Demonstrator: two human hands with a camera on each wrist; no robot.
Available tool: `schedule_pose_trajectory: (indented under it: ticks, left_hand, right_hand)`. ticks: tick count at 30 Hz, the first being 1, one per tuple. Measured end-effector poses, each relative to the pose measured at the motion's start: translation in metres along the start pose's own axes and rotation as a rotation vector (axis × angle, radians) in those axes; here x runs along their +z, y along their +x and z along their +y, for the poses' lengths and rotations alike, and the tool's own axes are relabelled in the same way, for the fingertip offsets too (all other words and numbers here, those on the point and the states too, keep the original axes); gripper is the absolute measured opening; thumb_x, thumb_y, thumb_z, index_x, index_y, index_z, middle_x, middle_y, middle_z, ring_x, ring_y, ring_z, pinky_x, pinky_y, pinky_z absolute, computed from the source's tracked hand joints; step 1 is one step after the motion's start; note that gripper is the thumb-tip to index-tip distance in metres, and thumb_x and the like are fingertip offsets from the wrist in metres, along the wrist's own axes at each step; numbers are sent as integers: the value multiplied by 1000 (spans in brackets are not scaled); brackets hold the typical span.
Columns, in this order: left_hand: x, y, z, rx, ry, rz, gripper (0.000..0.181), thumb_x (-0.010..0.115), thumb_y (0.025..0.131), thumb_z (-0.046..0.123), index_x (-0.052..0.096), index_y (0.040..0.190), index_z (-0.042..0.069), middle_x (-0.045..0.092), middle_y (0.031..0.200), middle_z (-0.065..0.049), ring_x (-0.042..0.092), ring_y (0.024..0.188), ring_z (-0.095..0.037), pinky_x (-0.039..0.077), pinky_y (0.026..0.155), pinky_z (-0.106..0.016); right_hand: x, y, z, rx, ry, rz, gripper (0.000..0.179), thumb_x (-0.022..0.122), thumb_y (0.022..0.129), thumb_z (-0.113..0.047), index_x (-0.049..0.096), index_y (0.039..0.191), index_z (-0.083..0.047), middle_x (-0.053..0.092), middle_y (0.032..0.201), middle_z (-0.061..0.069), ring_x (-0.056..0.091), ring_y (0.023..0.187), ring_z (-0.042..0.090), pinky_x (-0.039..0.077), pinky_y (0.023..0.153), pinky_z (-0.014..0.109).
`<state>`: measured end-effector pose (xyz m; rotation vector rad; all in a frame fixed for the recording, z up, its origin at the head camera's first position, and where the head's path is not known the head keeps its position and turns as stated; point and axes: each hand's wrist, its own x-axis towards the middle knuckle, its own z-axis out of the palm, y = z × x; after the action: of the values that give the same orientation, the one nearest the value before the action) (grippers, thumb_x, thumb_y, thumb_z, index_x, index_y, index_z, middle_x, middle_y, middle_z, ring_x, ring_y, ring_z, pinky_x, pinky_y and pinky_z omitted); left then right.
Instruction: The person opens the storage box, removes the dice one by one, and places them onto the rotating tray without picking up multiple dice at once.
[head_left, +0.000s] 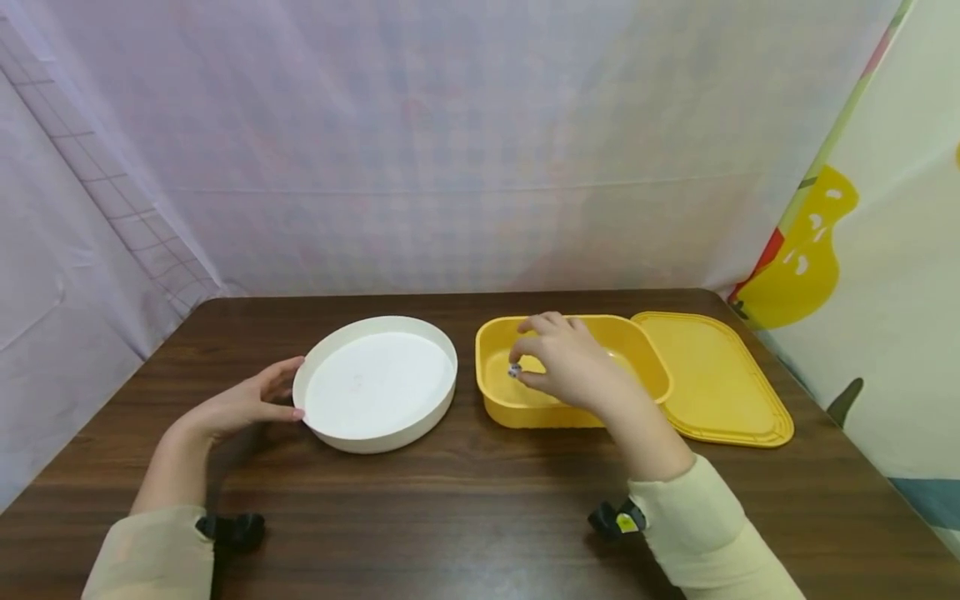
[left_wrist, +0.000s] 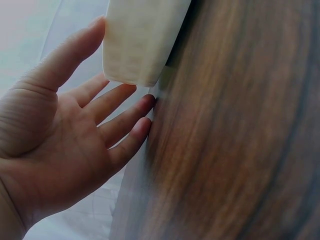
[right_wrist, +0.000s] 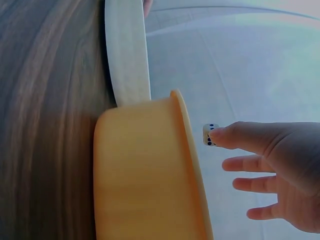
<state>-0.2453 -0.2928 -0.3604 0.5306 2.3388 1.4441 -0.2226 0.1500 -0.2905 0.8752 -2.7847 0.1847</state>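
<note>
A round white tray (head_left: 375, 387) with a low rim stands left of centre on the table. My left hand (head_left: 251, 400) touches its left side, thumb and fingertips at the rim; in the left wrist view the fingers (left_wrist: 117, 120) are spread and nearly straight against the tray's wall (left_wrist: 142, 40). A small white die (head_left: 514, 370) with dark pips is pinched between the thumb and a finger of my right hand (head_left: 566, 362). That hand hovers over the yellow box (head_left: 498, 408); in the right wrist view the die (right_wrist: 210, 135) is above the box's rim.
A flat yellow lid (head_left: 720, 383) lies right of the box, its left edge next to the box. The dark wooden table (head_left: 420, 508) ends at a pale curtain (head_left: 450, 167) behind. A printed cloth (head_left: 900, 333) hangs on the right.
</note>
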Motion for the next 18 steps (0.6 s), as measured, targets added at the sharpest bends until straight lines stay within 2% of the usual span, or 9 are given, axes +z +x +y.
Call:
schedule_pose_trajectory:
  ticks: [9,18]
  left_hand:
    - [0,0,-2,12,-13,6,89,70,87,9,8,149,-6,10,152,-32,15,136,-52,17,104,-62]
    - [0,0,-1,-1,-7,5,90,70,87,10,9,150,-4,9,153,-31,15,136,-52,18,104,-62]
  right_hand:
    - [3,7,-11,-6,2,-20,9,71,88,-28,72,96,-23,56,127,9,43,121,32,31,97,55]
    - [4,17,-27,-37,4,-19,9,70,89,-28,72,96,-23,56,126,7,42,121,30,31,98,52]
